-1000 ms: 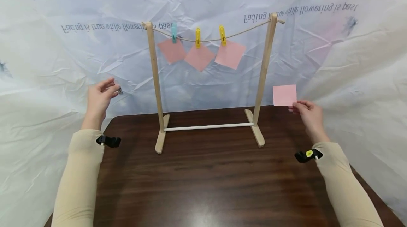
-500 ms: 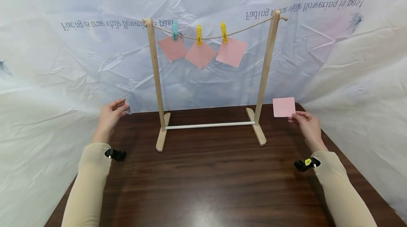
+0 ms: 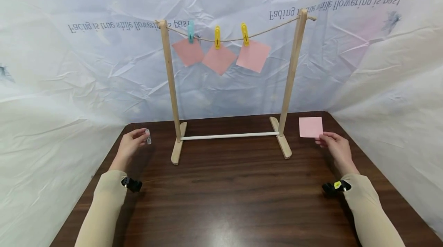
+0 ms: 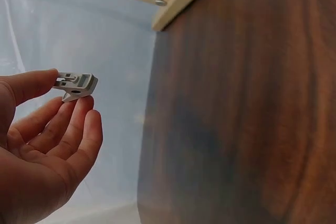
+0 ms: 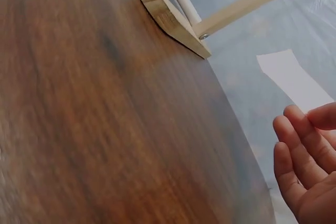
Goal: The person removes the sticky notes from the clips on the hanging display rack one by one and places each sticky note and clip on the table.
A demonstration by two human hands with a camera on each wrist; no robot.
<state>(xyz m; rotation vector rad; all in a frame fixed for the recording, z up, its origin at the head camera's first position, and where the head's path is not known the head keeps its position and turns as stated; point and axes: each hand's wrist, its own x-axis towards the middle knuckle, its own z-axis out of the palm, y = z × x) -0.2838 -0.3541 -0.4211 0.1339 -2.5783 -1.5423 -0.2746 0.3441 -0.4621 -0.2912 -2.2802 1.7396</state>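
Observation:
Between thumb and fingers, my left hand (image 3: pixel 130 145) pinches a pale grey-white clothespin (image 4: pixel 77 83), held above the table to the left of the wooden stand. My right hand (image 3: pixel 337 147) pinches a pink square of paper (image 3: pixel 310 127) by its lower right corner, right of the stand. Across the top of the stand (image 3: pixel 292 66) sags a string (image 3: pixel 271 30). Three pink papers hang from it: the left paper (image 3: pixel 188 53) by a teal clothespin (image 3: pixel 190 32), the middle paper (image 3: pixel 219 59) and right paper (image 3: pixel 253 57) by yellow clothespins (image 3: pixel 217 37).
The stand's wooden feet (image 3: pixel 177 149) rest on a dark brown table (image 3: pixel 221 185), joined by a white crossbar (image 3: pixel 230 136). Behind and at both sides hangs a pale wrinkled cloth (image 3: pixel 104 70) printed with upside-down lettering.
Both hands have come down toward the table, the left also moving rightward with the clothespin. The right hand still holds the pink paper. The hanging papers stay on the string.

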